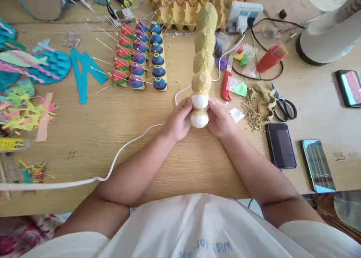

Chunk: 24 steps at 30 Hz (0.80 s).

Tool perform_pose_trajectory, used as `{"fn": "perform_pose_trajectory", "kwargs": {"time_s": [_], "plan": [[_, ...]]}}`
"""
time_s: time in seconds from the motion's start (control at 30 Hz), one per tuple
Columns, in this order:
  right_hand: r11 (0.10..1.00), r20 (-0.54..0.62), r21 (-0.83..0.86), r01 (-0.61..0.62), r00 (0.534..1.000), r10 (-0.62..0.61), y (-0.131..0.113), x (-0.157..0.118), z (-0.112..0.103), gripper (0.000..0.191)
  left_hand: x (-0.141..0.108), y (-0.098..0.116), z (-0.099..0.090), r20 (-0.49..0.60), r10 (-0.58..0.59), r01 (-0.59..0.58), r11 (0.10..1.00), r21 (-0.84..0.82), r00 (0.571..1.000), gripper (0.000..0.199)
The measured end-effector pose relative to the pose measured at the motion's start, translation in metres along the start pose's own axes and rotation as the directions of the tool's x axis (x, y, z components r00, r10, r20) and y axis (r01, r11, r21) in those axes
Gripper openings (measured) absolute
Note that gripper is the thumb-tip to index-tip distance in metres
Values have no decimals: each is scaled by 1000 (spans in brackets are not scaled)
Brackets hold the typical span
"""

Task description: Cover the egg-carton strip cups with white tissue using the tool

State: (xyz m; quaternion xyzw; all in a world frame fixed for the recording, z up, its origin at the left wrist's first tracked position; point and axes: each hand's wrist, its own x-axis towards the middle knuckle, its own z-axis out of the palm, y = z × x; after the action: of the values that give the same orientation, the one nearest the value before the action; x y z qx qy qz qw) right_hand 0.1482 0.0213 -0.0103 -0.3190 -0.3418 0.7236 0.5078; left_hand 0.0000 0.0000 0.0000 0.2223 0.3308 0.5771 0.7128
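Note:
A long strip of bumpy tan egg carton [203, 58] points away from me over the table's middle, its two nearest bumps marked with white patches. My left hand [180, 119] grips the near end from the left, thumb along its side. On the opposite side my right hand [221, 118] holds the same end, thumb near the upper white patch. To the left stand three painted carton strips, one red [121, 57], one purple [137, 58] and one blue [158, 58], with pins stuck in them.
Scissors [284, 106], a red-handled cutter [226, 85], carton scraps [263, 100] and phones [281, 145] lie right. A white cable [124, 147] crosses the left side. Egg trays [180, 13] and a power strip [244, 11] are at the back. Blue strips [82, 77] lie left.

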Motion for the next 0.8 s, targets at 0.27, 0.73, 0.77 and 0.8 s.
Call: {"fn": "perform_pose_trajectory", "kwargs": {"time_s": [0.27, 0.73, 0.77, 0.8], "plan": [[1000, 9, 4, -18, 1000, 18, -1, -3, 1, 48, 1, -1, 1, -6, 4, -4, 1000, 17, 1000, 32], [1000, 4, -18, 2, 1000, -2, 0, -4, 2, 49, 0, 1, 1, -40, -20, 21, 999, 31, 999, 25], [1000, -3, -21, 3, 1000, -4, 1, -4, 1, 48, 0, 1, 1, -39, -19, 20, 999, 28, 999, 26], [1000, -8, -24, 5, 1000, -5, 1, -4, 1, 48, 0, 1, 1, -38, -20, 21, 999, 28, 999, 26]]}}
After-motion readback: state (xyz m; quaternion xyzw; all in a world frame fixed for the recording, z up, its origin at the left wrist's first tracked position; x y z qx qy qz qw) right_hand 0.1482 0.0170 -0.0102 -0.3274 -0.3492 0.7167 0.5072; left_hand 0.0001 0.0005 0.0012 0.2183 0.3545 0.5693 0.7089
